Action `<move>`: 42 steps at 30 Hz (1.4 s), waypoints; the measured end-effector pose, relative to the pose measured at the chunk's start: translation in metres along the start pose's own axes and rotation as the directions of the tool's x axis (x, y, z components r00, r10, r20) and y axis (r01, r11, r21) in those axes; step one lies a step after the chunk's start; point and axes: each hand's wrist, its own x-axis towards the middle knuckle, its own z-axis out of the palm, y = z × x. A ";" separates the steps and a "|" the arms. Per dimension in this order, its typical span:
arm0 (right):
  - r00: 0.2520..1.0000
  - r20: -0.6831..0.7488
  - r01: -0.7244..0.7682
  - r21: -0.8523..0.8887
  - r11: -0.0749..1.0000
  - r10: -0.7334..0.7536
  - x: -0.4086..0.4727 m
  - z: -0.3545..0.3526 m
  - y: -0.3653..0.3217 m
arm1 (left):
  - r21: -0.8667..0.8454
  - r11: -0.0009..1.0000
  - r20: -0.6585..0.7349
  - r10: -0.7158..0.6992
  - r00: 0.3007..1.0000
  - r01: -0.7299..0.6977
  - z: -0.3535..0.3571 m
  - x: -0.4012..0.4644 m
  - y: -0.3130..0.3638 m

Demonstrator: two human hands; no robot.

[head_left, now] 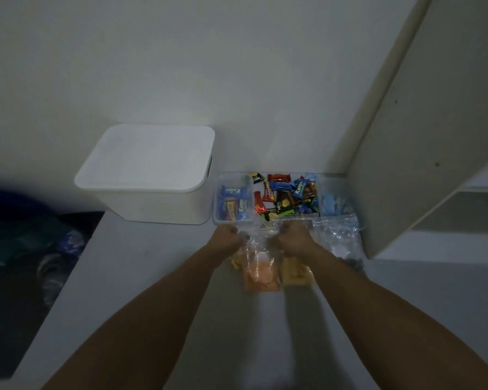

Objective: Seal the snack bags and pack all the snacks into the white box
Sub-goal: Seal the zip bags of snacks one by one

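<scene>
Along the bottom of the frame two bare forearms reach up toward the centre over a pale grey tabletop [152, 277]. Just above them, at mid-frame, the left hand [226, 238] and right hand [293, 238] are each closed, pinching the top edge of a clear plastic zip bag of orange crisps [262, 273], one hand at each upper corner; the bag hangs or lies below the fists on the table. Beside it to the right lies a second clear bag of yellow snacks [297, 274], partly under the right wrist. Farther right sits a crumpled clear plastic bag [337, 235] whose contents are too blurred to tell. Beyond the hands stands a shallow clear plastic tray [217, 218] filled with small wrapped sweets in blue, red, black and yellow. Left of the tray, touching or just beside it, stands the white plastic box with rounded corners [152, 204], its white lid [147, 156] on, against the pale wall.
</scene>
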 end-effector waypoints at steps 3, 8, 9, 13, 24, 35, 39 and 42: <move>0.996 -0.083 -0.030 0.091 0.995 0.038 -0.006 0.001 0.002 | -0.037 0.999 -0.058 -0.006 0.998 0.004 0.004 0.008 -0.008; 0.991 -0.135 0.019 0.211 0.977 0.009 -0.028 0.002 0.003 | -0.205 0.978 -0.246 -0.028 0.969 -0.024 -0.008 -0.002 -0.018; 0.988 -0.152 0.044 0.223 0.974 -0.010 -0.035 0.002 0.001 | -0.260 0.965 -0.245 -0.038 0.969 -0.028 -0.013 -0.009 -0.020; 0.974 -0.207 0.141 0.259 0.955 -0.088 -0.069 0.011 -0.011 | -0.398 0.913 -0.217 0.001 0.976 -0.089 -0.030 -0.034 -0.037; 0.908 -0.320 0.351 0.222 0.910 -0.272 -0.099 0.057 -0.056 | -0.367 0.842 -0.356 0.265 0.896 -0.394 -0.079 -0.057 -0.051; 0.816 -0.427 0.479 0.122 0.869 -0.390 -0.090 0.082 -0.070 | -0.239 0.840 -0.454 0.347 0.821 -0.487 -0.115 -0.047 -0.076; 0.862 -0.372 0.404 0.094 0.910 -0.345 -0.076 0.091 -0.063 | -0.226 0.875 -0.434 0.302 0.849 -0.427 -0.117 -0.038 -0.085; 0.874 -0.324 0.409 0.091 0.908 -0.361 -0.072 0.091 -0.067 | -0.216 0.879 -0.421 0.309 0.853 -0.425 -0.121 -0.031 -0.085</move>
